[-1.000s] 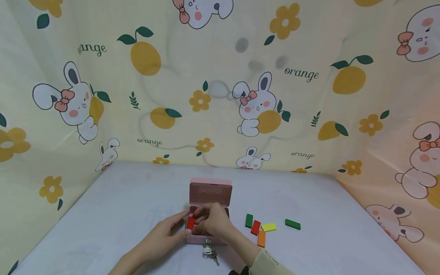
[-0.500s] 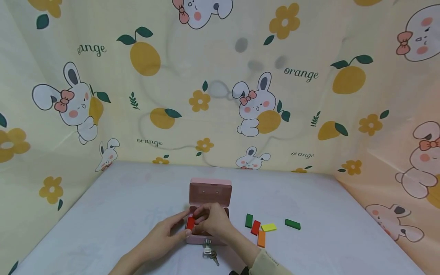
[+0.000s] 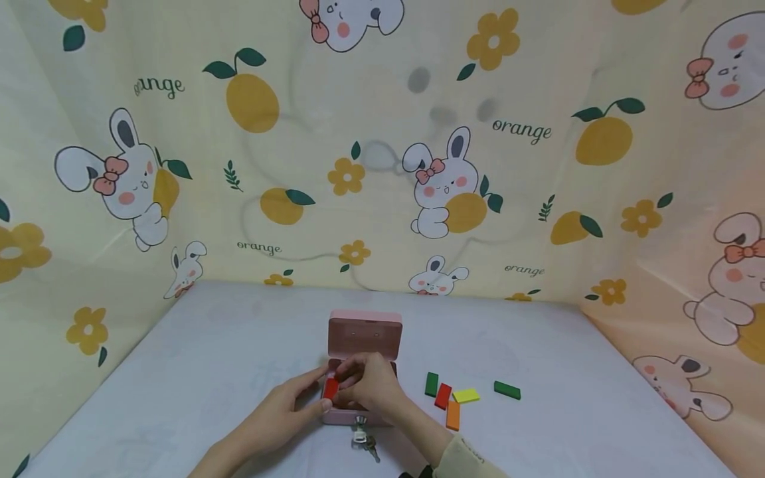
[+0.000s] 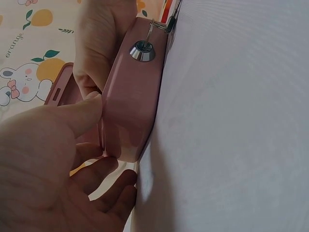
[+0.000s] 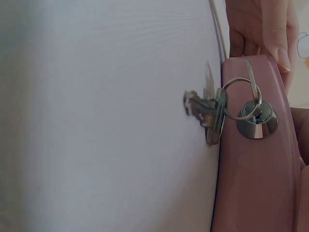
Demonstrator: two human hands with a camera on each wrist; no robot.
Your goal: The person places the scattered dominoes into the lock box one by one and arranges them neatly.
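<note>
The cuff of my right sleeve point(image 3: 469, 459) is closest to me. Next come some little keys point(image 3: 372, 448), hanging by a ring from the shiny lock point(image 5: 256, 130) on the front of my pink box point(image 3: 352, 417). An orange block point(image 3: 453, 416) lies on the white table point(image 3: 239, 345), over to the right. My left hand point(image 3: 287, 408) holds the box's left end, thumb on the edge. My right hand point(image 3: 373, 385) is inside the box, fingers bent, right beside a red block point(image 3: 331, 390) at the left end. I can't tell if I'm pinching it. Another red one point(image 3: 443, 396), a yellow one point(image 3: 466, 396) and two green ones point(image 3: 431, 384) lie out to the right. Behind my hands, the lid point(image 3: 364, 338) stands up. Farthest back hangs the bunny cloth point(image 3: 323, 86).
</note>
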